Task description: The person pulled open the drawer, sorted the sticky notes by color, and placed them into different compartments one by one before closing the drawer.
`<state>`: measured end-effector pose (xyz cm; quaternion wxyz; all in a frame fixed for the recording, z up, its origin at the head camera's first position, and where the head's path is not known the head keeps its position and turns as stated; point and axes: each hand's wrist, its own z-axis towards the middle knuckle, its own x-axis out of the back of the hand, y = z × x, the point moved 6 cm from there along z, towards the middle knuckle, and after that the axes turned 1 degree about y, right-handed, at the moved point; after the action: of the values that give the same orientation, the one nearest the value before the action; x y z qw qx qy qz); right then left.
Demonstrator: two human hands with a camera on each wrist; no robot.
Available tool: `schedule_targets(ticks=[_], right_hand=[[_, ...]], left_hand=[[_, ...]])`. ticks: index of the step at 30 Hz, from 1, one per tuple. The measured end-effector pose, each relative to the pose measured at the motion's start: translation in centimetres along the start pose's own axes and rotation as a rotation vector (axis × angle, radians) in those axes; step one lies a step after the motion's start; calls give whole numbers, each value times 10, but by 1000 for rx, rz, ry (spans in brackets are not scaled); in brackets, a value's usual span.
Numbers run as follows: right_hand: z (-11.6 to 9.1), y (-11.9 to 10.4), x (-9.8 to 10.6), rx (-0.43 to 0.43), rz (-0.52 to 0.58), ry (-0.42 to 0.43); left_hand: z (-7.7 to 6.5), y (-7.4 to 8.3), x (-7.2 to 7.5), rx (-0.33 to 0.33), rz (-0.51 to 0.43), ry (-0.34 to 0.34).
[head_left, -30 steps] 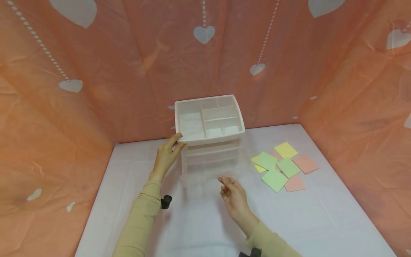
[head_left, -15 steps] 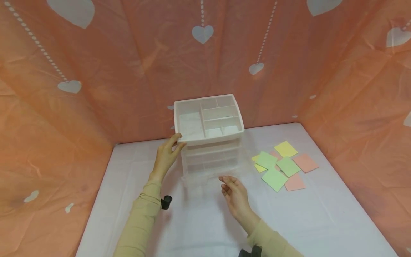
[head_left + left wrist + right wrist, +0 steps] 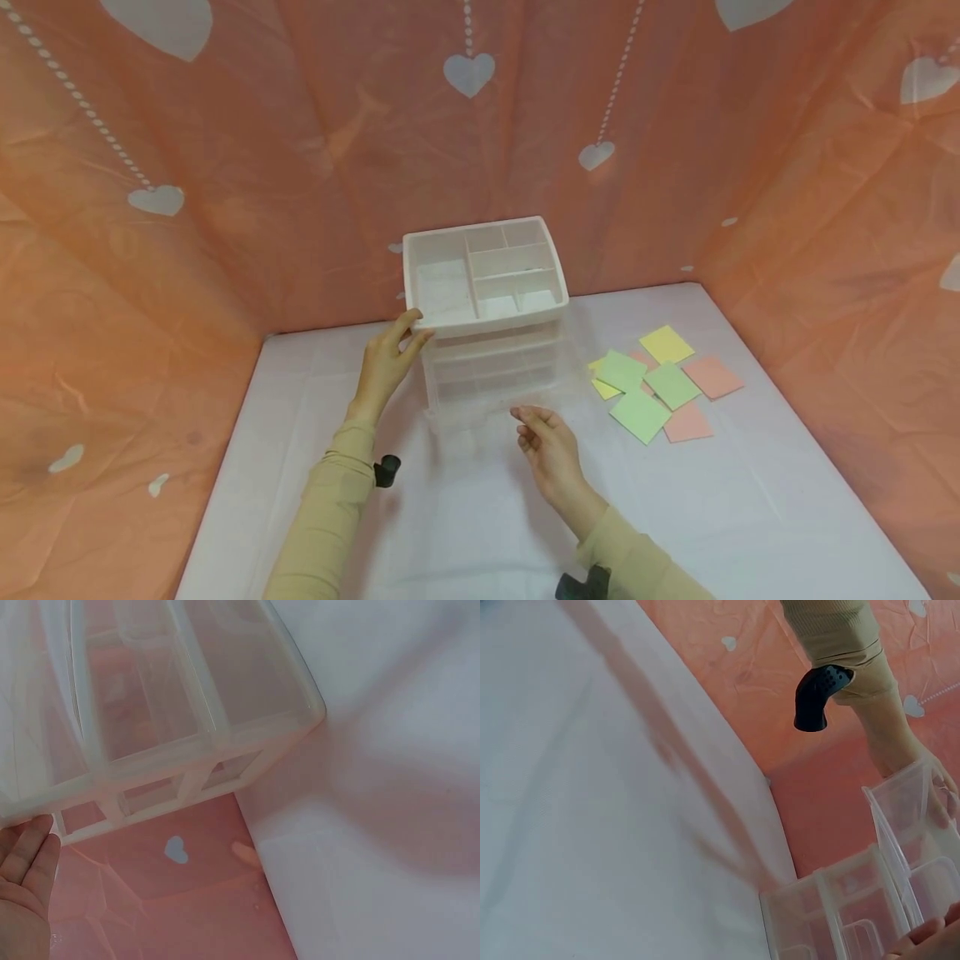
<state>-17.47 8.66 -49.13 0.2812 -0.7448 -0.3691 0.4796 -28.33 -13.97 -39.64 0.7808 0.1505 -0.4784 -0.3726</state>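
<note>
An orange backdrop [image 3: 322, 175] printed with pale hearts hangs behind and on both sides of your white-covered bench [image 3: 712, 517]. Your right hand [image 3: 551, 454] has its fingers curled in, thumb and forefinger pinching the front edge of the clear drawer [image 3: 892, 825], which looks to be the uppermost and stands partly out toward you. Your left hand [image 3: 382, 367] pinches the front left corner of the drawer unit [image 3: 491, 323], at its top rim.

For this step, I'd use that left-hand grip as a brace so the unit doesn't slide or tip, and move the drawer straight and level along its runners; pulling or pushing off-centre could make it bind. Watch its clear edge, which is hard to pick out from above.

The compartmented tray [image 3: 442, 287] tops the unit. Right of it, well apart from the drawer, green, yellow and pink paper squares [image 3: 640, 415] lie overlapping; they shouldn't hinder the drawer, but your right forearm could brush them if it swings outward.
</note>
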Motion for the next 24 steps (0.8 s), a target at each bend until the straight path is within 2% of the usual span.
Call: schedule_targets(ticks=[14, 24], right_hand=[[-2, 4, -7, 1, 2, -15], [-5, -6, -2, 77, -39, -6]], left_hand=[[0, 1, 0, -26, 9, 21], [0, -1, -1, -25, 7, 26]])
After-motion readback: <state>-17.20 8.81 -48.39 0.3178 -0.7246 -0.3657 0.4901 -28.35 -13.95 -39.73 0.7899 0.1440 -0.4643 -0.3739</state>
